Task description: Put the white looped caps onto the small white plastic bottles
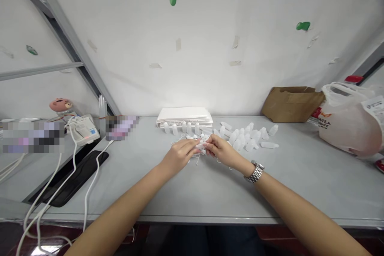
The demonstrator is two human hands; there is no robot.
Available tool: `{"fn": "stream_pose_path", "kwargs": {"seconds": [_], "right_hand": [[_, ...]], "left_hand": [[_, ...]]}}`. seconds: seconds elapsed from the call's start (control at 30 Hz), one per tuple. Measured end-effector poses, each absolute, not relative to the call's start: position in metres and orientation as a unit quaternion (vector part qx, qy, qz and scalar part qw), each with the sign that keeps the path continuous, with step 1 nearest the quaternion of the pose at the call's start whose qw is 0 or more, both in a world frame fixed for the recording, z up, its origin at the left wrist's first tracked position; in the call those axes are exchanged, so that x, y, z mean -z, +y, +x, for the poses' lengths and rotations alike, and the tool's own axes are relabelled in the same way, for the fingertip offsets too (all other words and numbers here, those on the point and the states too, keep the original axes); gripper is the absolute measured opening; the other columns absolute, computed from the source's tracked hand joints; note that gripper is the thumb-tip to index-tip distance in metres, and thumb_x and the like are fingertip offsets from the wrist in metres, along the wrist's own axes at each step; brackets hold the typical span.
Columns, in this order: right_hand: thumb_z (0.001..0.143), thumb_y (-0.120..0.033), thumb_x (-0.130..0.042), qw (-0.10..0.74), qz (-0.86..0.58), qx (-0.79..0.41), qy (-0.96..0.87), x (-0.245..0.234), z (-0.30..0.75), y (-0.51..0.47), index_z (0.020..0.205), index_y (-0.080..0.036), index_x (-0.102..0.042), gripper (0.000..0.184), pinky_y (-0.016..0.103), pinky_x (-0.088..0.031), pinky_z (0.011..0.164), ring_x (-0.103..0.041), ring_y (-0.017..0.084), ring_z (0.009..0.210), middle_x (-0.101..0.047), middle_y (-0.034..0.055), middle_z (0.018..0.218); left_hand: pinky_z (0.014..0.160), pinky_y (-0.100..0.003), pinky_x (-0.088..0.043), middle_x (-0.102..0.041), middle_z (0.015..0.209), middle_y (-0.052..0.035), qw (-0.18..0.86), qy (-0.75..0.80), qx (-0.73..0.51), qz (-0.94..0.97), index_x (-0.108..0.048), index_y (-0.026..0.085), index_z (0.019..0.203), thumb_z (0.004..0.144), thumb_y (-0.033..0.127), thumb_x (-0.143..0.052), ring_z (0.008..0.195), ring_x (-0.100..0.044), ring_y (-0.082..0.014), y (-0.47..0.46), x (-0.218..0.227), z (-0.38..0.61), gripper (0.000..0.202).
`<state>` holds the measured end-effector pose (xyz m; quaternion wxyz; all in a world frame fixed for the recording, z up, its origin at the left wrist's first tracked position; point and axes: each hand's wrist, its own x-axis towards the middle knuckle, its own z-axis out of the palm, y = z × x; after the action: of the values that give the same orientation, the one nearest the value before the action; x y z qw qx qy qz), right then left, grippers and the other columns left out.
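Note:
My left hand (181,153) is closed around a small translucent plastic bottle (202,145), which lies sideways between my two hands. Fingers of my right hand (218,148) pinch at the bottle's right end; whether a cap is between them is too small to tell. Beneath and around my fingertips lies a pile of small white caps (197,156) with thin loops, partly hidden by my hands. Several capped bottles (189,128) stand upright in a row behind. To the right, many loose bottles (240,138) lie in a heap, most of them tipped over.
White papers on a wire rack (184,116) rest against the wall. A brown cardboard box (292,104) and a plastic bag (351,120) are at the right. On the left are a black tray-like slab (76,180), white cables (97,168) and a white device (84,128).

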<state>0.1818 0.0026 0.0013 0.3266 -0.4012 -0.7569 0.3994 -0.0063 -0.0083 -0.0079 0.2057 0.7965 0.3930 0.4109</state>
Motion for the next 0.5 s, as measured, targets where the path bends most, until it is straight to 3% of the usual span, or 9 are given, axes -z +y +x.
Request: {"fn": "stream_pose_path", "kwargs": {"seconds": [0.1, 0.23, 0.43, 0.5], "right_hand": [[0.088, -0.041, -0.036, 0.297, -0.405, -0.457, -0.734, -0.003, 0.182, 0.005, 0.07, -0.02, -0.037, 0.028, 0.024, -0.038, 0.049, -0.045, 0.009, 0.051, -0.054, -0.0014, 0.061], [0.088, -0.045, -0.034, 0.298, -0.422, -0.435, -0.738, -0.003, 0.183, 0.006, 0.071, -0.02, -0.038, 0.031, 0.024, -0.037, 0.052, -0.046, 0.01, 0.053, -0.053, -0.0023, 0.061], [0.089, -0.045, -0.031, 0.281, -0.433, -0.338, -0.787, -0.007, 0.187, 0.003, 0.072, -0.02, -0.04, 0.032, 0.025, -0.035, 0.054, -0.044, 0.012, 0.058, -0.049, -0.0023, 0.063], [0.089, -0.044, -0.032, 0.281, -0.426, -0.31, -0.802, -0.009, 0.187, 0.002, 0.072, -0.02, -0.041, 0.03, 0.025, -0.034, 0.054, -0.043, 0.012, 0.057, -0.047, -0.0025, 0.063]], "left_hand": [[0.089, -0.035, -0.042, -0.067, 0.098, -0.0086, 0.17, 0.381, -0.384, 0.824, -0.062, 0.02, 0.108, 0.082, 0.027, -0.051, 0.095, -0.059, -0.0211, -0.009, 0.008, -0.006, 0.029], [0.09, -0.035, -0.042, -0.067, 0.099, -0.0082, 0.172, 0.396, -0.398, 0.81, -0.062, 0.021, 0.107, 0.081, 0.028, -0.051, 0.097, -0.058, -0.0211, -0.009, 0.008, -0.002, 0.029], [0.074, -0.031, -0.051, -0.068, 0.09, -0.0047, 0.409, 0.476, -0.402, 0.666, -0.062, 0.022, 0.105, 0.076, 0.031, -0.057, 0.077, -0.066, -0.0188, -0.007, 0.009, 0.004, 0.031], [0.072, -0.03, -0.052, -0.069, 0.087, -0.0043, 0.446, 0.479, -0.394, 0.645, -0.062, 0.021, 0.104, 0.075, 0.032, -0.058, 0.073, -0.066, -0.0184, -0.006, 0.01, 0.004, 0.031]]}}
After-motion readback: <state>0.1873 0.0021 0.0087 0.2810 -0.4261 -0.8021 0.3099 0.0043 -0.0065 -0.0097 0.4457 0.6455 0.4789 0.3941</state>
